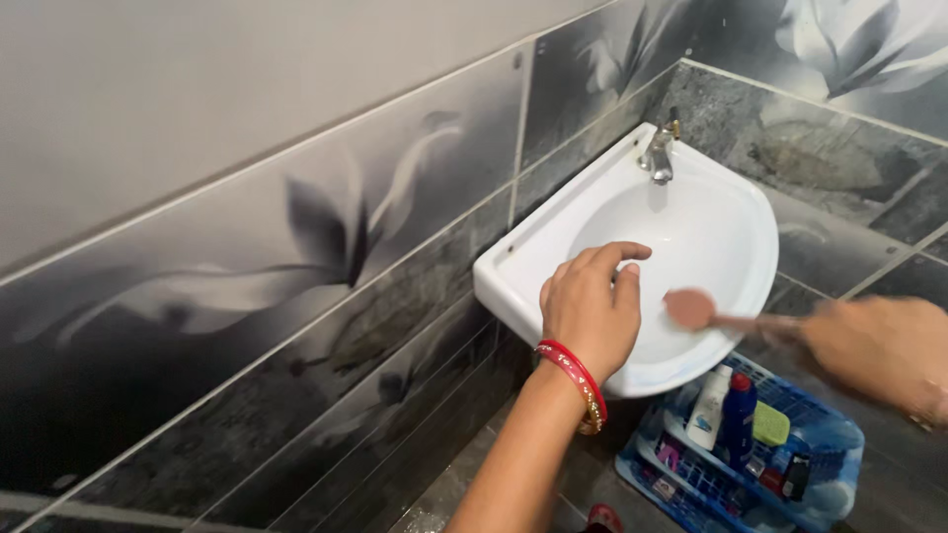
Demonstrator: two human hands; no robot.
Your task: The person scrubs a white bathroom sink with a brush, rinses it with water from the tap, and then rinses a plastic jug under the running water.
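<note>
The wall tiles (296,247), grey w/ a pale flower print, are filling the whole left part of the view, from about 7 o'clock up to 12 o'clock. Next to them, near the centre, the left hand (591,311) is resting on the front rim of the white sink (726,212), at about 8 o'clock of the bowl; its fingers are curling loosely over the rim, thumb pointing up, and it is holding no tool, only touching the sink. Red and gold bangles (576,380) are sitting on its wrist. The metal tap (660,153) is standing at 12 o'clock of the bowl, close to the corner of the walls. Inside the bowl, at approx 5 o'clock, the round head of a brush (689,308) is touching the white surface; its thin handle is going to 3 o'clock, into the right hand (884,350). This hand is blurred, but it is closing around the handle end, so the grip is narrow and tight on the brush. Under the sink, at 5 o'clock of the view, a blue basket (839,444) is standing on the floor, w/ a white bottle (709,410), a dark blue bottle (738,415) and a yellow-green sponge (771,424) inside; other small items there are too small to tell.
</note>
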